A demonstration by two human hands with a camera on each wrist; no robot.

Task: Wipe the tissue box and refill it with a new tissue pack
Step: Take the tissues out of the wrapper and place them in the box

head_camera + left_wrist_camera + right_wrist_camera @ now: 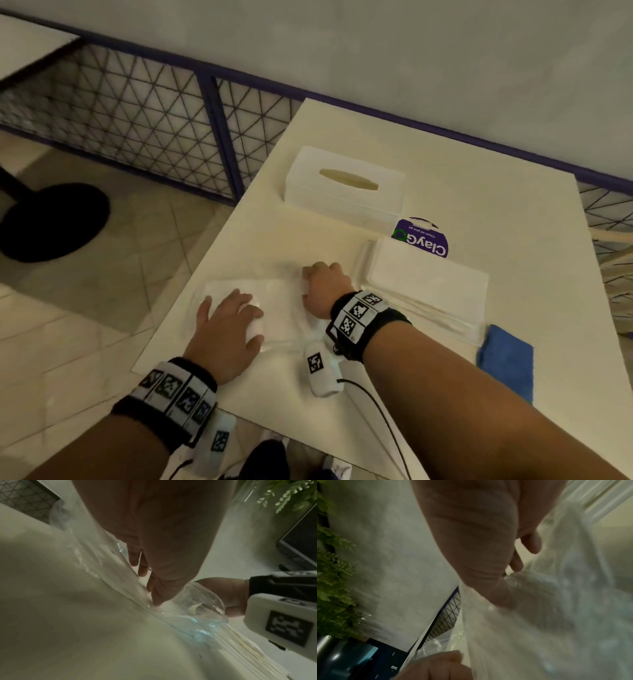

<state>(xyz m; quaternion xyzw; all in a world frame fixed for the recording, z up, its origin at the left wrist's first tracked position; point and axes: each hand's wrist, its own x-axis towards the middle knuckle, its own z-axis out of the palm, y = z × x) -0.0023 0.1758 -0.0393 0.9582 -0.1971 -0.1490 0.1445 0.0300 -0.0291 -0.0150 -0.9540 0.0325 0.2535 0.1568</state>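
A new tissue pack (277,308) in clear plastic wrap lies on the white table (342,394) near its front left. My left hand (245,325) grips the pack's near left part, with the thumb pressed into the tissues (164,605). At the pack's right end my right hand (310,282) is curled into a fist, bunching the clear wrapper (202,601). The translucent white tissue box cover (346,185) with its oval slot stands farther back. The shallow white box base (424,284) sits just right of my right hand. A blue cloth (507,359) lies by the right front edge.
A purple sign (423,236) lies between the box cover and the base. A blue-framed mesh fence (154,116) runs behind and to the left of the table. A black round table foot (51,222) stands on the tiled floor at left.
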